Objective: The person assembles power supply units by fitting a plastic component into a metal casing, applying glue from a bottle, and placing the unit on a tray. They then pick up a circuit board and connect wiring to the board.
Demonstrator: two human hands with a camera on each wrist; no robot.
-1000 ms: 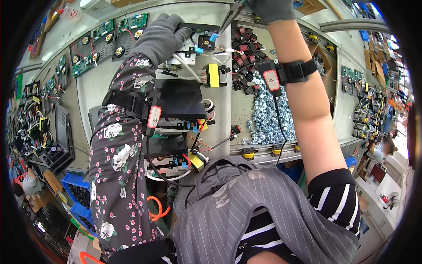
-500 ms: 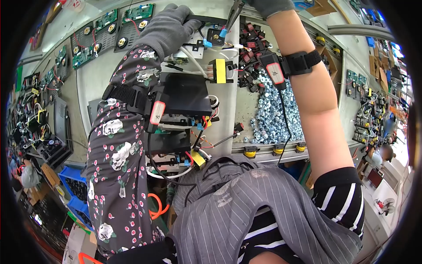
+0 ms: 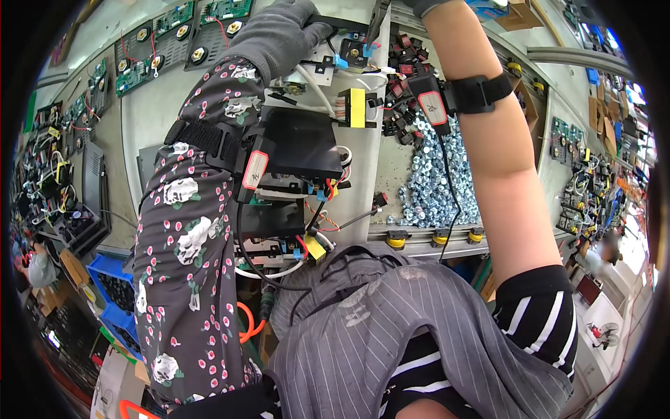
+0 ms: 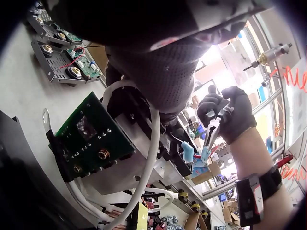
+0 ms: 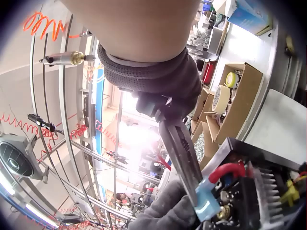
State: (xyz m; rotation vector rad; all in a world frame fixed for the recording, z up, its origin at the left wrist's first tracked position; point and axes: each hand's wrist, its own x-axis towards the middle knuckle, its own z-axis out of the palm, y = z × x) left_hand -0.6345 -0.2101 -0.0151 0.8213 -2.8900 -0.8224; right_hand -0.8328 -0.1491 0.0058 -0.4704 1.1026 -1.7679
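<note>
Clasping pliers [image 5: 179,152] in the right grip [image 4: 235,112], touching a likely stiff blue connector [image 5: 207,200], best held mid-body, lower centre of the right-wrist frame, with left grip [image 3: 276,43] unreadable.

Bare tabletop [image 3: 162,115] leftward, pliers [image 5: 179,151] crowding blue connector [image 5: 206,202]

the head view's far edge crops the right hand [image 3: 423,5] and pliers [image 3: 377,19]; a person [image 3: 594,257] at far right is blurred.

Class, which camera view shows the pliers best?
The right wrist view: the pliers appear large, their tip at a light-blue connector. The left wrist view shows them smaller, in the right hand; the head view catches only part, at its top edge.
</note>
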